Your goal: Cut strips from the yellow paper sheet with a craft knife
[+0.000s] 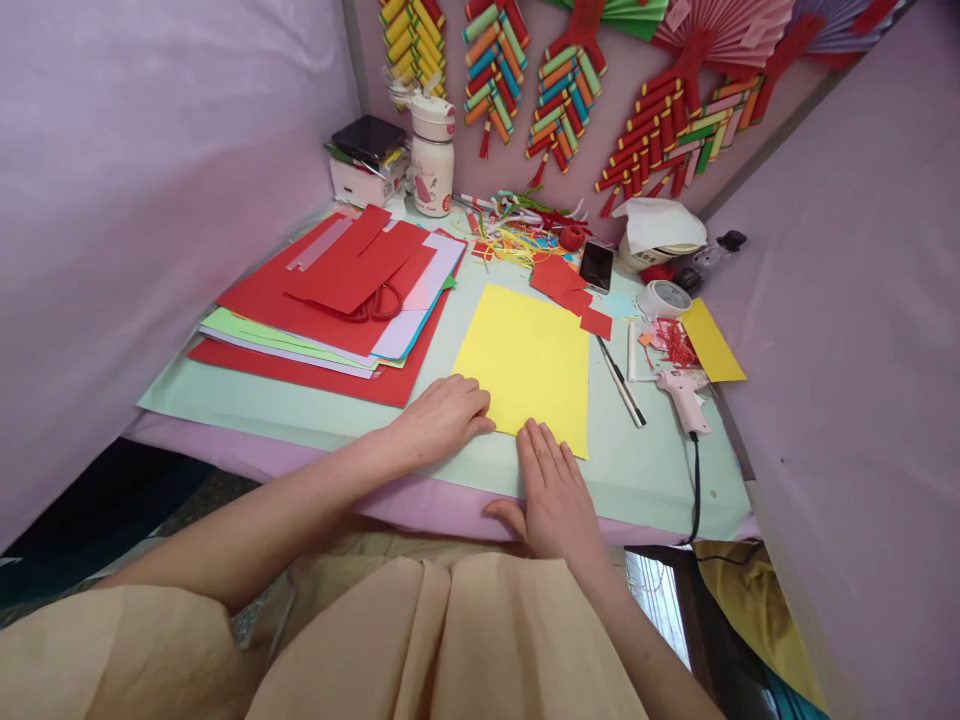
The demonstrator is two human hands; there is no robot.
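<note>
Your right grip [551,480] lies flat and released, its fingertips on the near edge of one large yellow sheet [529,360]; your left grip [446,415] is curled at the near left corner, and whether it pinches the paper you cannot tell. That sheet lies in the middle of the surface [352,420], towards the near side.

You have one smaller yellow piece [712,340] at the far right. On your left is one stack of coloured paper [300,290], with one pair of red-handled scissors [382,303] partly under a red piece on top; its near right corner comes close to your left wrist. Just right of the sheet lie slim black and white pens [621,383], perhaps one, perhaps two. Beyond them you have one white stick [631,352], one glue gun [684,400] whose cord drops over the near edge, and one tape roll [665,298].

Red scraps [559,280] crowd the sheet's far right corner, beside one phone [596,267]. Farther off stand one white bottle [433,165] at left and one bowl [637,256] at right. Three fans [727,30] hang on the far wall.
</note>
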